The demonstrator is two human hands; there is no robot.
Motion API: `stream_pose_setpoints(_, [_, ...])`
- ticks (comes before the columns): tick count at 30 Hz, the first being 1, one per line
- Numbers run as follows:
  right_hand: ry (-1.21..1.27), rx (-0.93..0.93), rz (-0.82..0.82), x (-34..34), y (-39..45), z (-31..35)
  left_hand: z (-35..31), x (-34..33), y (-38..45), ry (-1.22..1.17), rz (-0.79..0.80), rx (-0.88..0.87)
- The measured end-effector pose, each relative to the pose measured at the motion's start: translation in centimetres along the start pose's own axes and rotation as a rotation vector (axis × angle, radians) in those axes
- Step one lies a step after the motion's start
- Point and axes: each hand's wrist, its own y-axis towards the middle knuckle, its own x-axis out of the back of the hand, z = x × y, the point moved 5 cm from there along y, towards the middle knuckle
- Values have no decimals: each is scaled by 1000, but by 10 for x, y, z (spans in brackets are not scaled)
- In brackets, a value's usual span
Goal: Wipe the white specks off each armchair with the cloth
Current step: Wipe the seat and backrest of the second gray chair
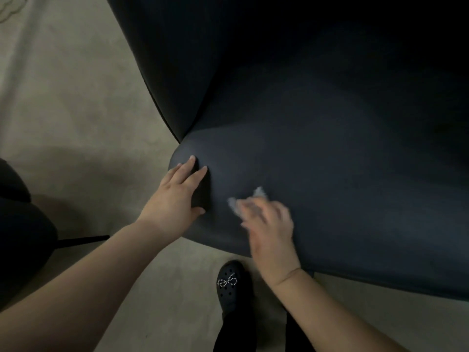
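A dark armchair point(317, 148) fills the upper right, its seat cushion rounding toward me. My left hand point(175, 196) rests flat on the seat's front left corner, fingers straight and spread. My right hand point(269, 224) is blurred with motion on the seat near its front edge and holds a pale grey cloth point(258, 193), whose corners stick out past the fingertips. No white specks show on the dark upholstery in this dim light.
Beige carpet point(76, 110) lies to the left and below the chair. A second dark seat point(22, 224) with a thin black leg stands at the left edge. My black clog point(229, 283) is planted just in front of the chair.
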Motion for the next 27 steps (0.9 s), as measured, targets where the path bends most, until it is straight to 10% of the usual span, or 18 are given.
stream_pose_setpoints(4, [-38, -315, -220, 35, -1, -50, -12, 0, 3, 26, 26, -12])
stream_pose_setpoints(10, [43, -83, 1, 7, -19, -1, -32, 2, 13, 82, 2, -60])
stream_pose_setpoints(27, [-123, -503, -252, 133, -37, -186, -185, -39, 52, 147, 53, -331])
